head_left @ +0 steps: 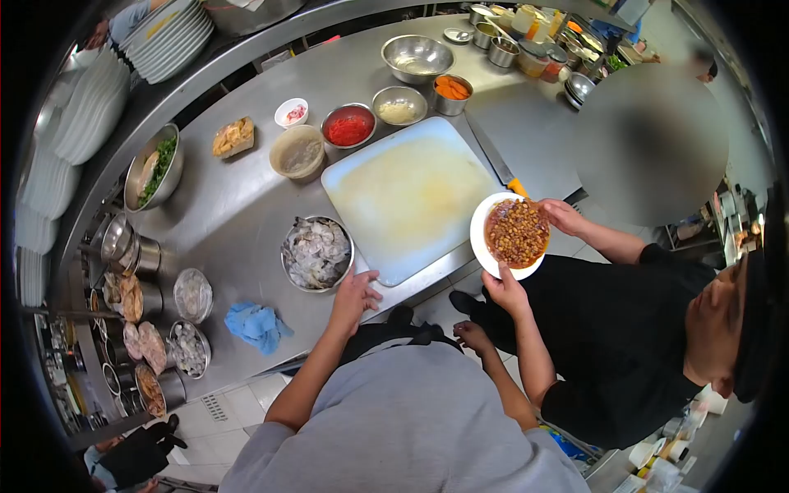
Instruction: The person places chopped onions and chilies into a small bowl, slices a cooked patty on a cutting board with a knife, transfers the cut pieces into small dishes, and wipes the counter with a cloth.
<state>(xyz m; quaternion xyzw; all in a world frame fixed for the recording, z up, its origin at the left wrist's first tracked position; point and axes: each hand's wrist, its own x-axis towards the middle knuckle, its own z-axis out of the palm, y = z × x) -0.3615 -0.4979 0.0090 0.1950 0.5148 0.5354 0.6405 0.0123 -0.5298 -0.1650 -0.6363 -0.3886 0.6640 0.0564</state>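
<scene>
My left hand (pixel 354 301) is at the counter's front edge, its fingers apart and holding nothing. Right beside it stands a metal bowl of peeled raw shrimp (pixel 316 253); whether the fingers touch the rim is unclear. A white cutting board (pixel 408 200) lies just beyond that hand. Low by my waist is my right hand (pixel 472 337), fingers loosely bent with nothing visible in them. To its upper right, a co-worker's two hands hold a white plate (pixel 478 232) of small brown-yellow pieces in reddish sauce, over the counter's edge.
A knife (pixel 489 152) with a yellow handle lies along the board's right side. Behind the board stand bowls of red pieces (pixel 348 127) and sliced carrots (pixel 452 88). A blue cloth (pixel 256 326) lies at the left. The co-worker (pixel 625 329) stands close on my right.
</scene>
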